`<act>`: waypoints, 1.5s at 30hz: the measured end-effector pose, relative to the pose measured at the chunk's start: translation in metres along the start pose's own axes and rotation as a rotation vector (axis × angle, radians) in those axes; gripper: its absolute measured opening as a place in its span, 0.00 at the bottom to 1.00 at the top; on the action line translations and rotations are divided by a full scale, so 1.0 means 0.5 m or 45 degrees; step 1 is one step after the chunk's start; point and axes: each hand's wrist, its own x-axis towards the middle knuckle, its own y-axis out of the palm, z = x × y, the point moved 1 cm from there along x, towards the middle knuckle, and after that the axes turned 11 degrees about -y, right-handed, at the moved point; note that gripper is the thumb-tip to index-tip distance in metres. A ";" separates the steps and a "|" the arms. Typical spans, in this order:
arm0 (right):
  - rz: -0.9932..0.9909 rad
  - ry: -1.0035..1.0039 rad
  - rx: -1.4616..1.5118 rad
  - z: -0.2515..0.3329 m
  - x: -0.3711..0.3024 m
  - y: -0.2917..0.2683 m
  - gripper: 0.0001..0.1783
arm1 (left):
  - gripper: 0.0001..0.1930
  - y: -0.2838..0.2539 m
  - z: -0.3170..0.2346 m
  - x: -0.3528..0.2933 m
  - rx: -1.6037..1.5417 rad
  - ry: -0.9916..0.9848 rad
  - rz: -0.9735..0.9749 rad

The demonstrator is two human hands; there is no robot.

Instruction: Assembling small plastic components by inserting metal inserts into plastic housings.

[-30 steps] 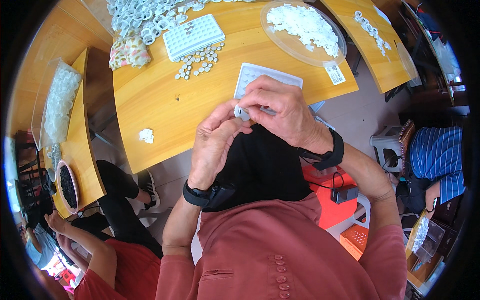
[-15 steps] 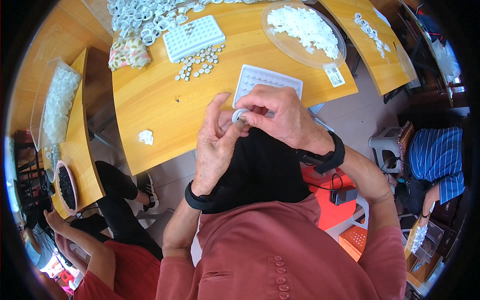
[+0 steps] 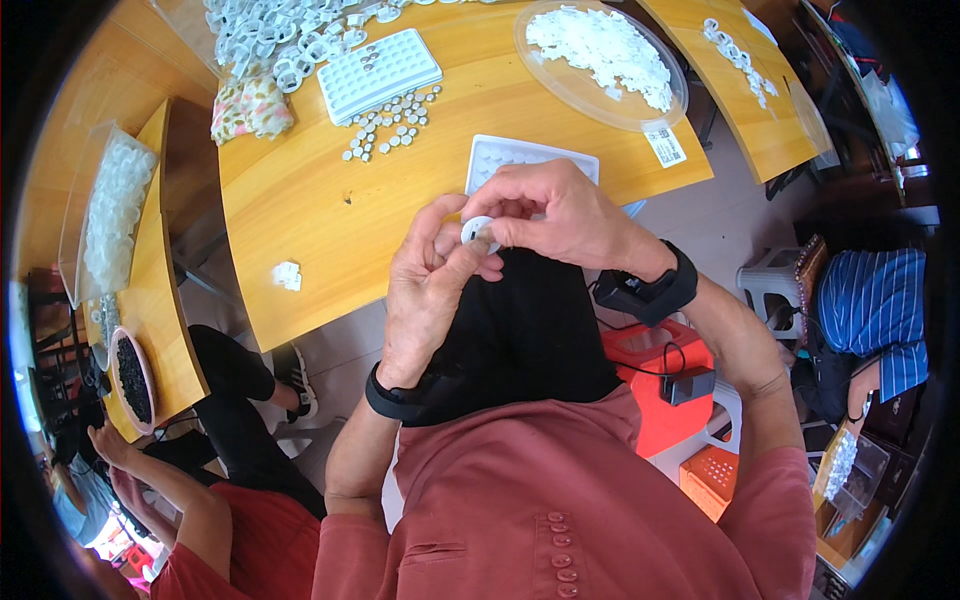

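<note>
Above my lap, at the near edge of the table, my left hand (image 3: 430,280) pinches a small round white plastic piece (image 3: 477,229) with a dark slot in its face. My right hand (image 3: 565,215) grips the same piece from the other side, thumb and fingertips pressed to it. Part of the piece is hidden by the fingers. Just beyond my right hand lies a white tray (image 3: 530,152) with rows of round shapes, partly covered by that hand.
On the wooden table (image 3: 400,215) are silver button-like discs (image 3: 393,128), a white grid tray (image 3: 378,75), a heap of clear plastic rings (image 3: 270,40), a round clear tray (image 3: 520,55) of white bits and a small white cluster (image 3: 287,275). Co-workers sit left and right.
The white piece has turned so its slotted face shows more. My left fingers have curled in around it. The table things shift slightly in the picture.
</note>
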 end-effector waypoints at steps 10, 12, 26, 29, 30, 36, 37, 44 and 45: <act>0.117 0.000 -0.016 0.010 0.032 -0.006 0.05 | 0.24 0.007 -0.022 0.015 0.132 0.053 -0.041; 0.113 -0.220 -0.265 0.006 0.033 -0.012 0.04 | 0.24 0.016 -0.030 0.012 0.188 -0.026 -0.019; -0.743 -0.388 -0.650 0.046 0.297 -0.305 0.10 | 0.19 -0.016 -0.030 0.008 -0.027 0.034 0.140; -0.701 0.089 -0.337 -0.031 0.358 -0.422 0.10 | 0.15 -0.025 -0.023 0.010 0.016 -0.019 0.074; -0.694 0.108 -0.322 -0.056 0.382 -0.432 0.10 | 0.14 -0.027 -0.021 0.009 0.031 -0.009 0.053; -0.701 -0.031 -1.168 -0.040 0.428 -0.420 0.11 | 0.12 -0.035 -0.014 0.012 0.094 0.019 0.052; -0.738 -0.129 -1.153 -0.037 0.426 -0.411 0.11 | 0.12 -0.036 -0.014 0.013 0.111 0.018 0.049; -0.332 -0.229 -0.859 0.005 0.189 -0.222 0.11 | 0.11 -0.028 -0.014 -0.003 0.089 0.058 0.003; -0.287 -0.164 -0.778 0.009 0.148 -0.184 0.11 | 0.11 -0.027 -0.016 -0.008 0.078 0.051 -0.003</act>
